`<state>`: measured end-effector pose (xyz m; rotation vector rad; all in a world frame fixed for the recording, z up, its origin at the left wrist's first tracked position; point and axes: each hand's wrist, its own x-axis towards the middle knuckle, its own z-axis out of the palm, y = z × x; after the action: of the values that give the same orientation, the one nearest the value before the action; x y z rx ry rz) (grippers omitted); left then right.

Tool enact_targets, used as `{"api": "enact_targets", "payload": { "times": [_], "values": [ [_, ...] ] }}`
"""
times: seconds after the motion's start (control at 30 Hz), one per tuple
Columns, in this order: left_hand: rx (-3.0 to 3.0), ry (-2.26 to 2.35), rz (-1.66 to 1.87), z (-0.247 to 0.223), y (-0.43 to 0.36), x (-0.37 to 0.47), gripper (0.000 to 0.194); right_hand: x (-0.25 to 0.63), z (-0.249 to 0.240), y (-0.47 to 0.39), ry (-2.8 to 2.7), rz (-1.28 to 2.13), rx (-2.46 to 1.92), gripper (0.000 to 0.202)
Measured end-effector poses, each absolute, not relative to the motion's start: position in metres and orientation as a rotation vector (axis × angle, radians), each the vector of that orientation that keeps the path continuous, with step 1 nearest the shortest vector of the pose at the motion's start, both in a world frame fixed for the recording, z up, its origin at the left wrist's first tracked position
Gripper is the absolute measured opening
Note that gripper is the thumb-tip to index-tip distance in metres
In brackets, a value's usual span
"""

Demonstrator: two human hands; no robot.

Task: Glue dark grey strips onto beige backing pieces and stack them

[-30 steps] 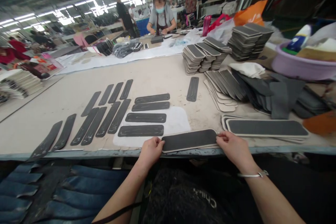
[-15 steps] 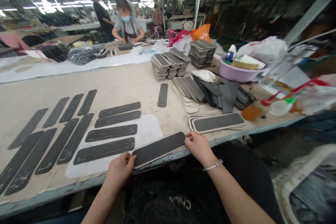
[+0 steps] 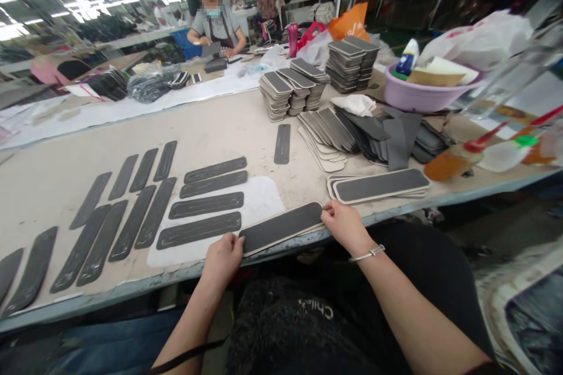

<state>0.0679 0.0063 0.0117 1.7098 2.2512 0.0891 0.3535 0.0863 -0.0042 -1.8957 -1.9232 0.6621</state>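
Observation:
At the table's front edge lies a long dark grey panel with a pale border (image 3: 282,227), another pale-edged piece showing under it. My left hand (image 3: 224,256) pinches its left end, and my right hand (image 3: 346,222) pinches its right end. Just beyond my right hand is a small pile of similar bordered panels (image 3: 382,185). To the left, several dark strips with a shiny, wet-looking coating (image 3: 206,205) are laid out in rows, some on a white sheet (image 3: 269,194). One narrow dark strip (image 3: 282,144) lies by itself farther back.
Stacks of bordered pieces (image 3: 275,95) stand at the back, beside fanned-out pieces (image 3: 328,132). On the right are a lilac basin (image 3: 424,94), an amber bottle with a red nozzle (image 3: 453,161) and a clear bottle with a green cap (image 3: 501,155). A masked co-worker (image 3: 217,26) works across the table.
The view has shifted, so the table's contents appear farther right and slightly higher. Both hands keep their hold on the panel's ends. The co-worker across the table has lifted a dark piece.

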Motion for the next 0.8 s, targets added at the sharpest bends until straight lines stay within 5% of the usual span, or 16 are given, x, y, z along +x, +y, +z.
{"api": "enact_targets", "payload": {
  "times": [0.43,0.8],
  "values": [
    [1.663,2.300,0.239,0.004,0.000,0.066,0.029,0.351,-0.011,0.088,-1.993,0.574,-1.942,0.012],
    [1.946,1.882,0.807,-0.014,-0.025,0.049,0.022,0.355,-0.020,0.093,-1.968,0.625,-1.929,0.013]
  ]
}}
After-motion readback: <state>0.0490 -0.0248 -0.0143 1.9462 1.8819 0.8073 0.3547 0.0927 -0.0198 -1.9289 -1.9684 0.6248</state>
